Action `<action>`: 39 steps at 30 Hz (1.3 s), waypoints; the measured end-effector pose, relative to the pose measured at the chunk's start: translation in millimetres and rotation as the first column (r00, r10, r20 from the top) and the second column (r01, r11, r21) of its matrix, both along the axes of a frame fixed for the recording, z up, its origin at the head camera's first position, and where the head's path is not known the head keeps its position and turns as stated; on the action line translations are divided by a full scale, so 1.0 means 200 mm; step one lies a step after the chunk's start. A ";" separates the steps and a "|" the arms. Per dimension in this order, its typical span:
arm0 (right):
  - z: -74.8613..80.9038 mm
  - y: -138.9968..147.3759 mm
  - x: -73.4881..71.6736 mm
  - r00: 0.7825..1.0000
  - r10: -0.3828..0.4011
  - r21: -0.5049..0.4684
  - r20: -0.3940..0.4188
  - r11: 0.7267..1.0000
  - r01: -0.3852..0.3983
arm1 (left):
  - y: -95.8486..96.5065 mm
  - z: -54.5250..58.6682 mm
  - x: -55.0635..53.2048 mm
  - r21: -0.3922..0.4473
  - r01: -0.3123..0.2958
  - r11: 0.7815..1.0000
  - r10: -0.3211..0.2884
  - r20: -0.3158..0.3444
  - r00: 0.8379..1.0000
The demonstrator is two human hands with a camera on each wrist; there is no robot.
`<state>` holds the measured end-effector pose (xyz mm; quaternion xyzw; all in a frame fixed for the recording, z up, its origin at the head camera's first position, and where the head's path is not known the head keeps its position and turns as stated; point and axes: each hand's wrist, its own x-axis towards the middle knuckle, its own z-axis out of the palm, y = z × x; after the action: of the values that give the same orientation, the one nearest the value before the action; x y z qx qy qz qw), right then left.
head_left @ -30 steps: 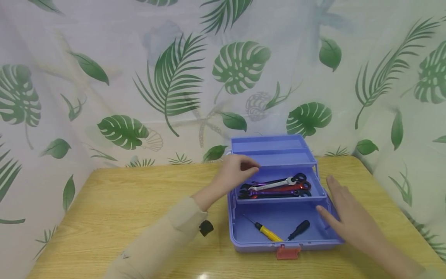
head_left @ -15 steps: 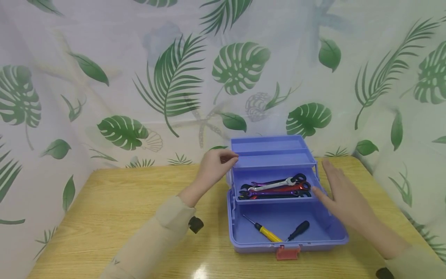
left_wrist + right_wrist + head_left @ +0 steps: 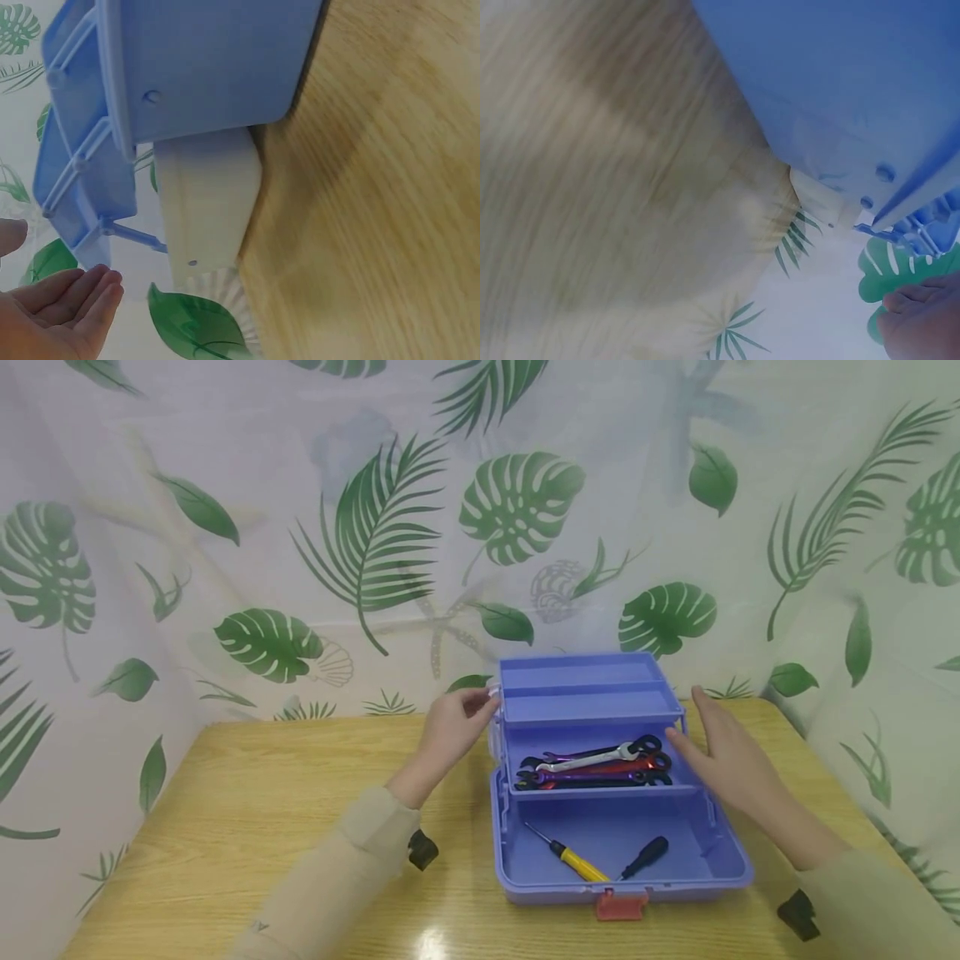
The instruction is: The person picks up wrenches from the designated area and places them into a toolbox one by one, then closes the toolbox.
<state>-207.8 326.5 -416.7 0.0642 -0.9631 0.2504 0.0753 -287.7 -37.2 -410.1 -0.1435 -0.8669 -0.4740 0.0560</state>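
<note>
A blue toolbox (image 3: 626,894) stands unfolded on the table, its upper tray (image 3: 592,702) and middle tray (image 3: 540,735) raised on hinged arms. Several wrenches (image 3: 600,764) lie piled in the middle tray. In the bottom compartment are a yellow screwdriver (image 3: 581,863) and a black-handled screwdriver (image 3: 645,857). My left hand (image 3: 453,731) is at the upper tray's left end; in the left wrist view its fingers are extended, thumb apart, and contact is unclear. My right hand (image 3: 731,760), fingers straight and thumb spread, is beside the trays' right side, also without clear contact.
A red latch (image 3: 622,907) hangs at the toolbox's front. The whitish lid (image 3: 210,202) leans back behind the box. Wooden table (image 3: 300,785) surface extends to the left, and a leaf-patterned curtain (image 3: 420,527) rises directly behind.
My left hand has drawn back leftward from over the middle tray to the upper tray's left end. My right hand has moved up and slightly left along the toolbox's right side.
</note>
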 end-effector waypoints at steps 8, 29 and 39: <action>-0.03 -0.01 -0.08 0.999 0.002 -0.095 0.053 0.995 0.003 | 0.03 -0.06 0.00 0.009 0.002 1.000 -0.003 0.116 0.993; -0.05 -0.08 -0.11 0.951 -0.030 -0.351 0.309 0.925 0.143 | 0.11 -0.11 0.06 0.150 -0.050 0.987 0.001 0.313 0.950; -0.05 -0.09 -0.12 0.925 -0.045 -0.376 0.376 0.906 0.197 | 0.13 -0.11 0.07 0.315 -0.073 0.946 -0.070 0.422 0.904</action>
<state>-231.0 309.3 -426.2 -0.0605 -0.8892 0.4473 -0.0745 -274.2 -10.2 -432.4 -0.0242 -0.7685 -0.6294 -0.1122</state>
